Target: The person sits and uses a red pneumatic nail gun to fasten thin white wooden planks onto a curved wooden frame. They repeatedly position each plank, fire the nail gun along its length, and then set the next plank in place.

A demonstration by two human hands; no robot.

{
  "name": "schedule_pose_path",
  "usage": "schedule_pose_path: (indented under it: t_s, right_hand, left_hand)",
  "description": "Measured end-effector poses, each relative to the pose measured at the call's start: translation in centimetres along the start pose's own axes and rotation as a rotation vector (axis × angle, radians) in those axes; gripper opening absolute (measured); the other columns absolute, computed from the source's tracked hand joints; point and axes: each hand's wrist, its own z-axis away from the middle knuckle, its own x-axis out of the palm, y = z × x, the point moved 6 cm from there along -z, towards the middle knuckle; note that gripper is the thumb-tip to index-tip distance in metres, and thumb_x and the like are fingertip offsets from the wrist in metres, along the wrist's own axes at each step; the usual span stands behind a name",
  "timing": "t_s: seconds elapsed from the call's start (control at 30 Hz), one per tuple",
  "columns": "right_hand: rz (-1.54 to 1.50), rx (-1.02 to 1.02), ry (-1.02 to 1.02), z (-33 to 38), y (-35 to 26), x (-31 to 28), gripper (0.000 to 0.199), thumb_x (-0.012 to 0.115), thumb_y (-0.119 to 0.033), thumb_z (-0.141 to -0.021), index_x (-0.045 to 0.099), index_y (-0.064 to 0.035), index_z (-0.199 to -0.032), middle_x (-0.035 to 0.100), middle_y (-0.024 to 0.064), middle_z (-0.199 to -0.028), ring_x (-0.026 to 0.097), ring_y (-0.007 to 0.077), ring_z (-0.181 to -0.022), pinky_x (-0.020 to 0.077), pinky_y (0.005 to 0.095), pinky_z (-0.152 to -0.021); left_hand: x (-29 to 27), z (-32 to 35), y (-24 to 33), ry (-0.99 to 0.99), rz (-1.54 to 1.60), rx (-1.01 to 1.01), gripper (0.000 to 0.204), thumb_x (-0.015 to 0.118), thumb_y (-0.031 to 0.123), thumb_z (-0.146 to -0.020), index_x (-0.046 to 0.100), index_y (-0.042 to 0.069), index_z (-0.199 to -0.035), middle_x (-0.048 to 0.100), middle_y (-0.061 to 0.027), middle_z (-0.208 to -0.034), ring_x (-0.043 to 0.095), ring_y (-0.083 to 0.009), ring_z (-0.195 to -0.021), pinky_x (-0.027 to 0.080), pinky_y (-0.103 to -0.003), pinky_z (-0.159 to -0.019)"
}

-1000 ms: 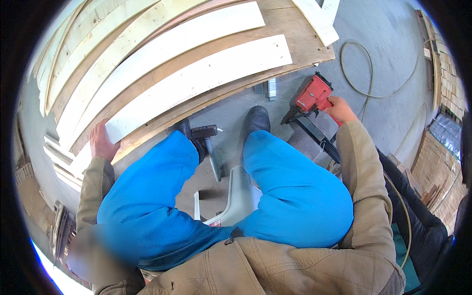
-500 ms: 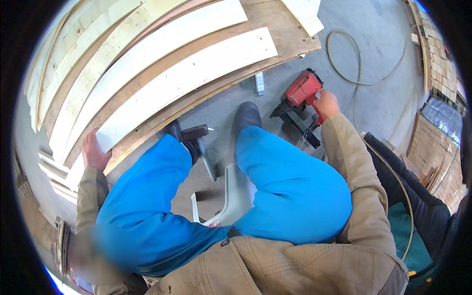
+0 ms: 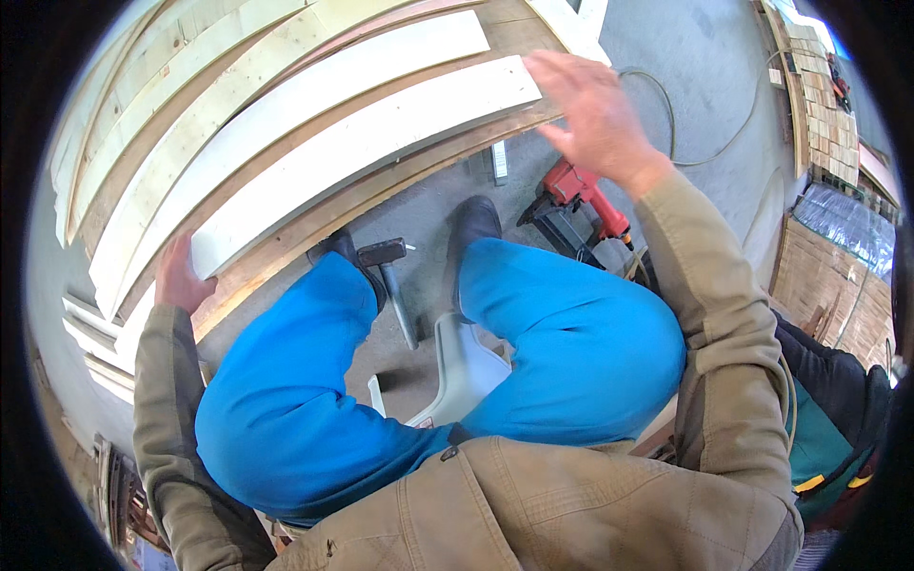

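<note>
My left hand point(image 3: 183, 278) grips the left end of the nearest pale wooden board point(image 3: 367, 147), its thumb on the near side. The board lies along the near edge of a brown plywood panel point(image 3: 505, 30); a dark gap shows under its near edge. My right hand point(image 3: 600, 119) reaches to the board's right end, fingers stretched out and thumb apart, slightly blurred. Whether it touches the board I cannot tell. Below that hand a red nail gun point(image 3: 574, 186) rests on the floor, partly hidden by my knee and sleeve. A hammer point(image 3: 392, 285) stands head up between my feet.
More pale boards point(image 3: 324, 84) lie side by side beyond the nearest one. A strip of fasteners point(image 3: 500, 164) is on the floor by the panel. An air hose point(image 3: 671, 109) curls at the right, near stacked wood point(image 3: 828, 271). A light grey stool point(image 3: 457, 366) shows between my legs.
My right hand has let go of the nail gun, leaving it on the floor, and moved up and left to the board's right end. My left hand stays at the left end.
</note>
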Motion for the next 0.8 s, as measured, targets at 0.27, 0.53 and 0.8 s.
schedule_pose_path:
  t_s: [0.27, 0.53, 0.8]
  right_hand:
    - [0.156, -0.091, -0.153, -3.5, -3.7, 5.4, 0.057, 0.065, -0.013, -0.096, 0.053, -0.015, -0.152, 0.058, 0.005, -0.15, 0.053, 0.0246, -0.141, 0.0358, 0.0475, -0.122]
    - [0.12, -0.194, 0.028, -4.4, -2.9, 6.0, 0.039, 0.062, -0.01, -0.093, 0.063, -0.0081, -0.133, 0.067, 0.0083, -0.134, 0.063, 0.027, -0.128, 0.0456, 0.0437, -0.113]
    - [-0.037, -0.186, -0.064, -3.5, -3.6, 5.2, 0.061, 0.074, 0.001, -0.075, 0.064, -0.0044, -0.135, 0.07, 0.0135, -0.132, 0.064, 0.0342, -0.125, 0.0533, 0.0459, -0.109]
  left_hand:
    - [-3.5, -1.8, 2.0, -0.224, 0.117, -0.09, 0.084, 0.092, 0.008, -0.057, 0.065, -0.001, -0.136, 0.072, -0.02, -0.123, 0.07, -0.0337, -0.117, 0.054, -0.041, -0.106]
    - [-4.6, -2.6, 3.0, -0.344, 0.115, -0.14, 0.086, 0.093, 0.007, -0.053, 0.067, -0.001, -0.134, 0.074, -0.0171, -0.115, 0.072, -0.0314, -0.109, 0.054, -0.039, -0.104]
    - [-2.2, -1.4, 0.8, -0.465, 0.215, -0.025, 0.092, 0.094, 0.005, -0.049, 0.067, 0.003, -0.137, 0.069, -0.0151, -0.13, 0.067, -0.0327, -0.121, 0.051, -0.039, -0.112]
